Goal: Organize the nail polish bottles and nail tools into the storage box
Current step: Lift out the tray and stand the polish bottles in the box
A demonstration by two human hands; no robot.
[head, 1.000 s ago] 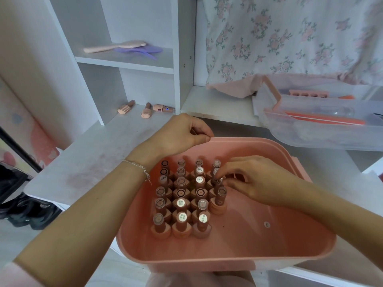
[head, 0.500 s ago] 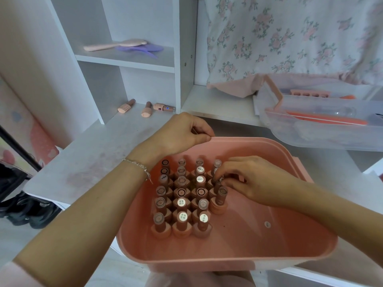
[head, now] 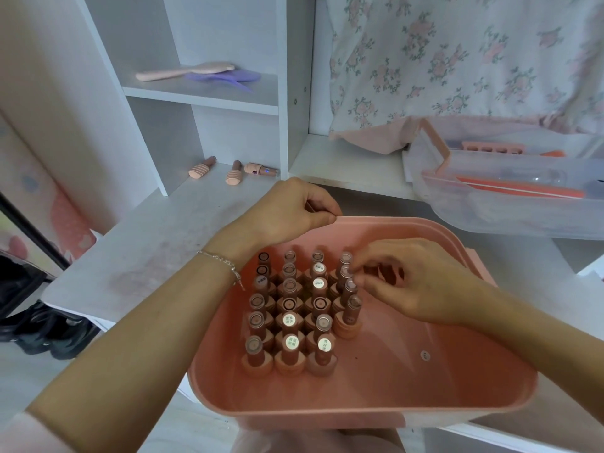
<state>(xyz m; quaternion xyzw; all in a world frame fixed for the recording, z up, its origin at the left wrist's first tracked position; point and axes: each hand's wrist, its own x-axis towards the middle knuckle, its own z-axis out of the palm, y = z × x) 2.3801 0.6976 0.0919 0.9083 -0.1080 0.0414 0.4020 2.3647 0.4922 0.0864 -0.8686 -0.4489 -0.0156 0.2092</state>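
Head view: we grip the pink storage box [head: 376,403] far rim with our left hand [head: 287,214]; our right hand [head: 411,282] pinches a right-column nail polish bottle [head: 346,276], seemingly seating it; next, straighten that column.

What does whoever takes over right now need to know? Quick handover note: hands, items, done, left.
Left hand: grips the far rim of the pink storage box, steadying it.
Right hand: inside the box, fingertips at the caps of the right-hand column of bottles; whether it pinches one is blurred.
Done: nail polish bottles stand upright in a tight grid at the box's left side.
Left: three bottles lie on the lower shelf; the right column is shorter than the rest. Nail files and a toe separator sit in the clear tray at right, not yet in the pink box.
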